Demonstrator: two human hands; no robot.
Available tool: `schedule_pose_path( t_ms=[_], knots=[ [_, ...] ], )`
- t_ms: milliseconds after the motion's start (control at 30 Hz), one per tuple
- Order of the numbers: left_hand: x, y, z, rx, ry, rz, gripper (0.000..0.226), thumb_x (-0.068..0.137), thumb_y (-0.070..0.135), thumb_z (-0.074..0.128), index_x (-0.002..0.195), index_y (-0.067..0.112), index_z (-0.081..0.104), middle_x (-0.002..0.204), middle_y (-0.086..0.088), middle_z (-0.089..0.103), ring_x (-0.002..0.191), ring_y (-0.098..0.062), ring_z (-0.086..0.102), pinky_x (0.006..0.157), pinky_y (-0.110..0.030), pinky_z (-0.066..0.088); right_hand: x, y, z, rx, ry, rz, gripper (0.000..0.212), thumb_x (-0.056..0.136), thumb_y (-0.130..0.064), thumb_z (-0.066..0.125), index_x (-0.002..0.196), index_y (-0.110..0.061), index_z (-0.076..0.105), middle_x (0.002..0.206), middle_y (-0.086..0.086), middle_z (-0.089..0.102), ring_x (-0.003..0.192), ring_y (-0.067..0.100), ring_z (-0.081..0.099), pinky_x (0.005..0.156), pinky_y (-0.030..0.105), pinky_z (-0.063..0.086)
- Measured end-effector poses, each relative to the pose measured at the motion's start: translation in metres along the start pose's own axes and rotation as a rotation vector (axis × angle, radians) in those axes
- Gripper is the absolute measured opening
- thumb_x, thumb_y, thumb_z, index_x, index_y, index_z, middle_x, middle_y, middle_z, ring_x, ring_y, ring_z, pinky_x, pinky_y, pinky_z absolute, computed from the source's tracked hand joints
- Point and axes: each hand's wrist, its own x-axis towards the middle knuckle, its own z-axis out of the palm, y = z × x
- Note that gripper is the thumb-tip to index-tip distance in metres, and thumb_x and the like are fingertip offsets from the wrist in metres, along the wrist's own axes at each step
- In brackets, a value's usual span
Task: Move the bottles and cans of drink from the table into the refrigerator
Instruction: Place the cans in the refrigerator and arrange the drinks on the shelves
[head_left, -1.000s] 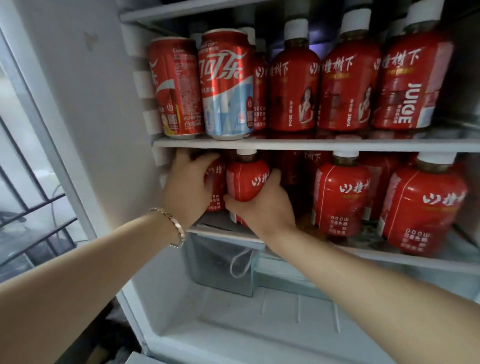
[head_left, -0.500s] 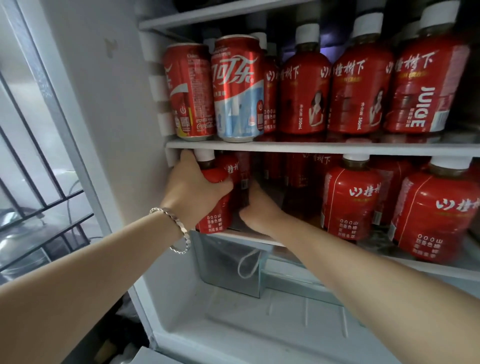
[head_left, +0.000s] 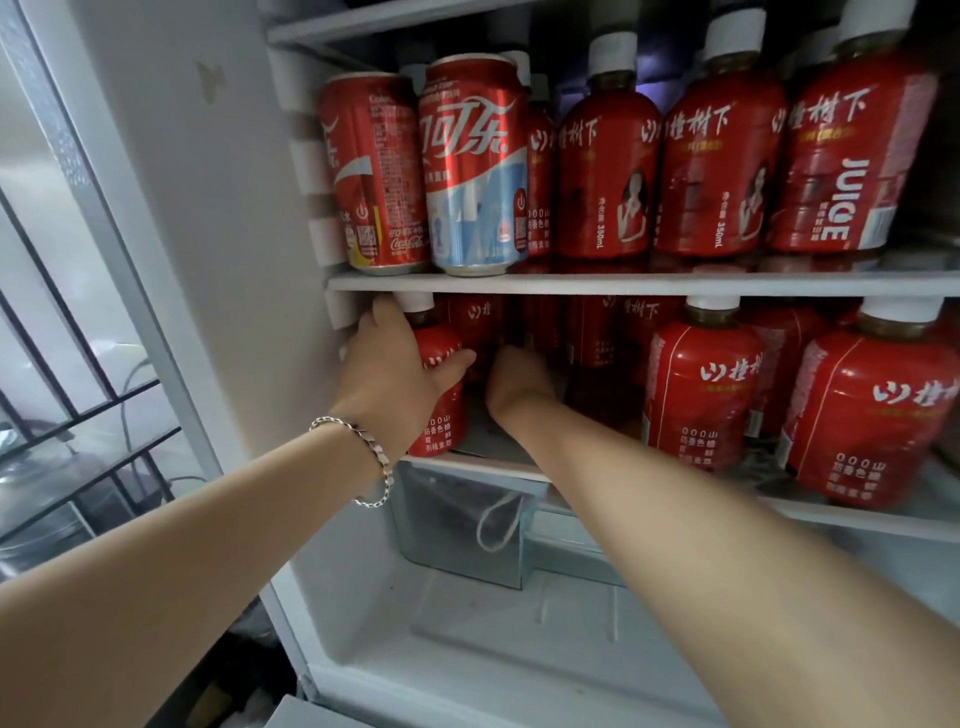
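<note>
I am looking into the open refrigerator. My left hand grips a red juice bottle with a white cap at the left end of the lower shelf; the bottle stands upright on it. My right hand reaches deep into the same shelf beside another red bottle. Its fingers are hidden in the dark, so I cannot tell if they hold anything. More red bottles stand to the right.
The upper shelf carries two cola cans on the left and a row of red juice bottles. A clear drawer holding a face mask hangs under the lower shelf. Window bars are at the far left.
My right hand pushed its bottle from the shelf's front towards the back and went in deeper. My left hand brought its bottle forward to the shelf's front left corner.
</note>
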Motion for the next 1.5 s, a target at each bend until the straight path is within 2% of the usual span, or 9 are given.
schedule_pose_path(
  t_ms=[133,333,500,833,933,1067,1167,1300,1500],
  knots=[
    [-0.001,0.003,0.001,0.288,0.038,0.092,0.074,0.081,0.050,0.061,0.129,0.000,0.034,0.130,-0.018,0.041,0.116,-0.034,0.046,0.094,-0.041,0.040,-0.024,0.004,-0.008,0.143,-0.026,-0.098,0.030,0.093,-0.003,0.043,0.118,-0.005,0.060,0.121,0.015,0.061,0.114,0.029,0.058,0.094,0.032,0.047],
    [0.019,0.010,0.012,0.809,0.018,0.213,0.065,0.092,0.054,0.040,0.126,0.000,0.043,0.126,-0.020,0.045,0.111,-0.034,0.048,0.075,-0.037,0.045,-0.048,0.017,-0.016,0.238,-0.156,-0.261,0.051,0.085,-0.005,0.057,0.134,-0.011,0.045,0.127,0.011,0.056,0.119,0.025,0.052,0.093,0.021,0.039],
    [0.040,0.010,0.026,0.693,-0.089,0.200,0.054,0.093,0.048,0.045,0.119,0.000,0.049,0.116,-0.018,0.056,0.101,-0.031,0.058,0.077,-0.035,0.044,-0.040,0.015,-0.013,0.185,-0.111,-0.266,0.040,0.092,-0.020,0.057,0.130,-0.010,0.051,0.129,0.009,0.058,0.118,0.024,0.054,0.093,0.023,0.040],
    [0.040,0.002,0.031,0.519,-0.093,0.114,0.066,0.091,0.043,0.050,0.137,0.000,0.028,0.132,-0.025,0.039,0.106,-0.037,0.055,0.084,-0.040,0.045,-0.042,0.024,-0.016,0.156,-0.090,-0.222,0.031,0.090,-0.001,0.047,0.118,-0.004,0.059,0.118,0.013,0.062,0.111,0.027,0.057,0.082,0.019,0.038],
    [0.025,-0.002,0.028,0.533,-0.042,0.167,0.067,0.091,0.034,0.055,0.142,0.006,0.022,0.135,-0.023,0.035,0.102,-0.037,0.056,0.077,-0.041,0.048,-0.044,0.036,-0.027,0.188,-0.018,-0.093,0.045,0.090,0.001,0.047,0.135,-0.005,0.047,0.132,0.013,0.053,0.122,0.026,0.050,0.089,0.020,0.038],
    [0.006,-0.011,0.031,0.623,0.054,0.473,0.059,0.071,0.020,0.076,0.124,0.013,0.052,0.118,-0.020,0.049,0.090,-0.036,0.057,0.054,-0.035,0.049,-0.029,0.045,-0.039,0.295,0.150,0.156,0.057,0.089,-0.001,0.053,0.142,-0.002,0.030,0.140,0.017,0.041,0.128,0.029,0.043,0.101,0.029,0.038],
    [0.004,-0.024,0.045,0.550,-0.050,0.396,0.055,0.085,0.020,0.063,0.135,0.020,0.040,0.131,-0.015,0.034,0.107,-0.034,0.048,0.068,-0.038,0.050,-0.014,0.039,-0.033,0.382,0.180,0.239,0.081,0.088,-0.006,0.057,0.150,-0.005,0.006,0.152,0.016,0.023,0.139,0.030,0.029,0.112,0.034,0.029],
    [0.006,-0.029,0.046,0.527,0.008,0.469,0.063,0.044,0.009,0.090,0.101,0.010,0.065,0.094,-0.022,0.057,0.066,-0.039,0.058,0.038,-0.032,0.045,-0.005,0.036,-0.024,0.382,0.224,0.260,0.085,0.084,-0.015,0.065,0.149,-0.008,0.011,0.151,0.013,0.018,0.138,0.030,0.027,0.111,0.036,0.029],
    [0.008,-0.036,0.049,0.492,0.051,0.518,0.064,0.039,0.012,0.091,0.098,0.011,0.067,0.092,-0.020,0.058,0.064,-0.037,0.059,0.037,-0.029,0.044,0.004,0.032,-0.014,0.379,0.207,0.285,0.097,0.084,-0.022,0.066,0.150,-0.004,-0.002,0.155,0.017,0.008,0.142,0.032,0.018,0.116,0.039,0.023]
  ],
)
